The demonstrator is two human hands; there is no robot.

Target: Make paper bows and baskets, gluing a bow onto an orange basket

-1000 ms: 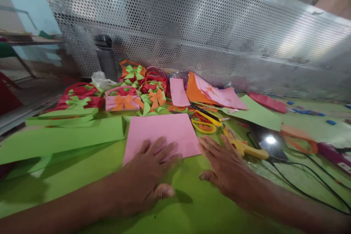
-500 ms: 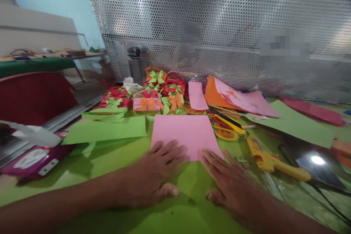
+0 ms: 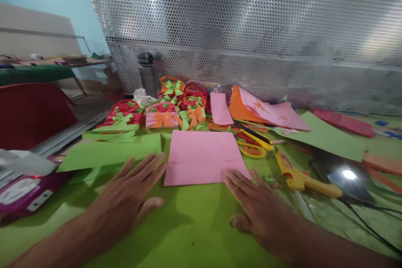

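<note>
A pink sheet of paper (image 3: 201,150) lies flat on the green tabletop (image 3: 201,213) in front of me, with a faint crease running across it. My right hand (image 3: 257,205) is spread, its fingertips resting on the sheet's near right corner. To the left of the sheet is my left hand (image 3: 132,192), fingers stretched out and holding nothing; its fingertips are close to the sheet's left edge and near a green paper sheet (image 3: 109,153). Whether that hand touches the table is unclear.
Small paper bags with bows (image 3: 163,115) cluster behind the sheet beside a grey bottle (image 3: 147,75). Yellow-handled scissors (image 3: 256,140), a yellow glue gun (image 3: 304,182) and a shiny black object (image 3: 345,178) lie right. A purple power strip (image 3: 25,197) sits left.
My left hand has slid leftward off the pink sheet, uncovering its near left part and the crease. My right hand stays at the near right corner. The view has shifted slightly.
</note>
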